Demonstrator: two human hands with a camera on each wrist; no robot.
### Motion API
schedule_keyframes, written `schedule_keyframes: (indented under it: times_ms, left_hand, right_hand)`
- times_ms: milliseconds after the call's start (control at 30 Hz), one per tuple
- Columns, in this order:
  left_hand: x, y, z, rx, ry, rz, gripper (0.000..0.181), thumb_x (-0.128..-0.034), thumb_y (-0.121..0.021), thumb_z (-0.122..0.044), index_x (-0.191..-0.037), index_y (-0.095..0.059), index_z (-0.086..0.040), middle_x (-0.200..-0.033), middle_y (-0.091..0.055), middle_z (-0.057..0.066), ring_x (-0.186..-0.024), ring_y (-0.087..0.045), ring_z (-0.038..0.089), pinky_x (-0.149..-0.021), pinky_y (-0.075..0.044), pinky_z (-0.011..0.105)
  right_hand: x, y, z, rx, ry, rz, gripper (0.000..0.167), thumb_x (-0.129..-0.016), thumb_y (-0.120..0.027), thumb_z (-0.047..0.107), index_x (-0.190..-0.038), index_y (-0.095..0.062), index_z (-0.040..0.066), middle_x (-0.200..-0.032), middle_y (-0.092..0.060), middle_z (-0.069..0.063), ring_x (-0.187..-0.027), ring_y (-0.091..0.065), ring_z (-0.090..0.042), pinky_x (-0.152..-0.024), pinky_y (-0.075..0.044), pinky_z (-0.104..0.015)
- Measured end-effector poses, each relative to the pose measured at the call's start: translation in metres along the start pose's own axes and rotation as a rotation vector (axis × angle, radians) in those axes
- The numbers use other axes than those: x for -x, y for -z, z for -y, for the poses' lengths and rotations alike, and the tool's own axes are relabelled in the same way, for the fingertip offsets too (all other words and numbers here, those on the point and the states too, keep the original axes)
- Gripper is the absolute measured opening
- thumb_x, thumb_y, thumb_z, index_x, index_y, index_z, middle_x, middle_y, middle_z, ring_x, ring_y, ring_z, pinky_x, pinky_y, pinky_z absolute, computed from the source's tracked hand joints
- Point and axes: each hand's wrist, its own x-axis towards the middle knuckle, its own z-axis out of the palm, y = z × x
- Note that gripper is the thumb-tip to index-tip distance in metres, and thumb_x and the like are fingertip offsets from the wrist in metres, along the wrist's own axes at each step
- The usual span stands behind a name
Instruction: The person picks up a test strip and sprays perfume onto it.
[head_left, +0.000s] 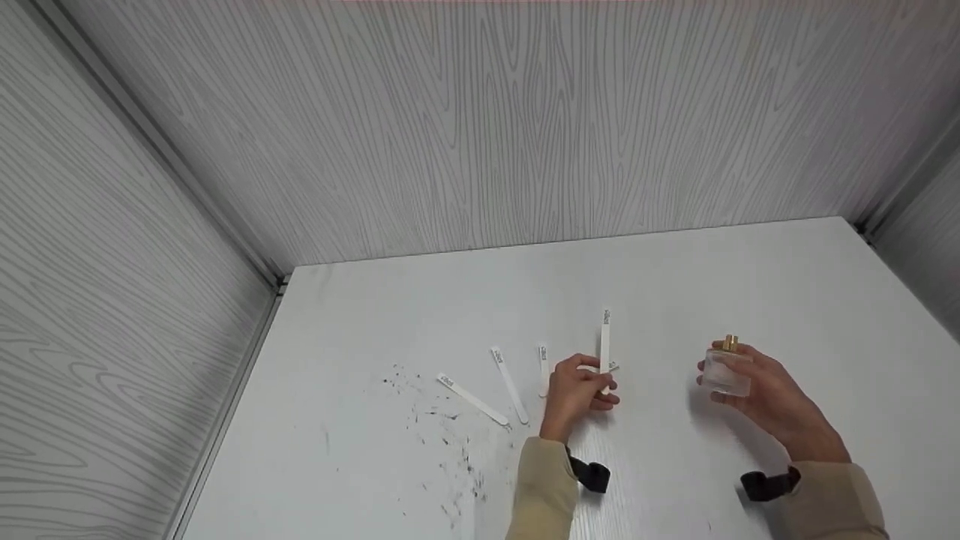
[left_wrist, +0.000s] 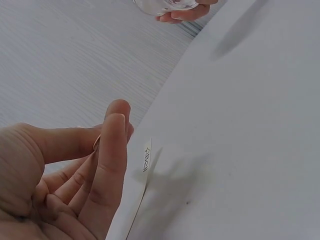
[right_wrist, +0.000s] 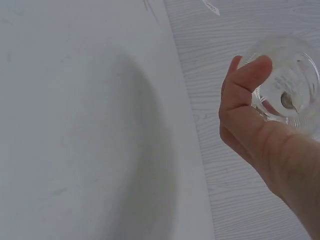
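Observation:
My left hand pinches a white paper scent strip between thumb and fingers, its printed end pointing up. In the left wrist view the thumb and fingers meet, and the held strip shows only as a thin edge. Another strip with printed lettering lies on the table beside that hand, mostly hidden by it in the head view. My right hand grips a clear glass perfume bottle with a gold-coloured neck, held above the table. The right wrist view shows the bottle's round glass base.
Left of my left hand, more scent strips lie on the white table: one far left, one slanting, one partly behind the hand. Dark smudges mark the tabletop. Wood-grain panels stand behind and at both sides.

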Motion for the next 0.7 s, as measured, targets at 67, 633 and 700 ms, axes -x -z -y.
schedule_keyframes:
  times_ms: [67, 633, 700]
  left_hand:
    - [0.0, 0.001, 0.0, -0.011, -0.007, 0.005, 0.022, -0.0921, -0.068, 0.005, -0.114, -0.062, 0.005, -0.08, -0.073, 0.01, -0.066, -0.074, 0.026, -0.058, -0.061, 0.03]
    - [0.003, 0.001, 0.004, 0.042, -0.025, 0.03, 0.026, -0.093, -0.066, 0.005, -0.119, -0.061, 0.006, -0.075, -0.071, 0.012, -0.066, -0.074, 0.027, -0.06, -0.062, 0.033]
    - [0.003, 0.002, 0.004, 0.035, -0.033, 0.031, 0.026, -0.093, -0.066, 0.005, -0.118, -0.061, 0.006, -0.075, -0.071, 0.012, -0.066, -0.074, 0.028, -0.06, -0.062, 0.033]
  right_hand:
    - [0.0, -0.003, -0.001, 0.033, 0.014, -0.014, 0.033, -0.107, -0.044, 0.003, -0.127, -0.059, 0.025, -0.115, -0.064, -0.005, -0.099, -0.067, -0.021, -0.079, -0.056, -0.032]
    - [0.001, -0.022, -0.001, 0.227, 0.099, -0.195, 0.055, -0.096, -0.063, -0.006, -0.136, -0.047, 0.029, -0.106, -0.066, -0.005, -0.082, -0.069, -0.017, -0.067, -0.059, -0.028]
    - [0.0, -0.025, 0.0, 0.249, 0.106, -0.244, 0.058, -0.094, -0.066, -0.005, -0.136, -0.046, 0.03, -0.107, -0.066, -0.006, -0.082, -0.07, -0.017, -0.068, -0.059, -0.029]
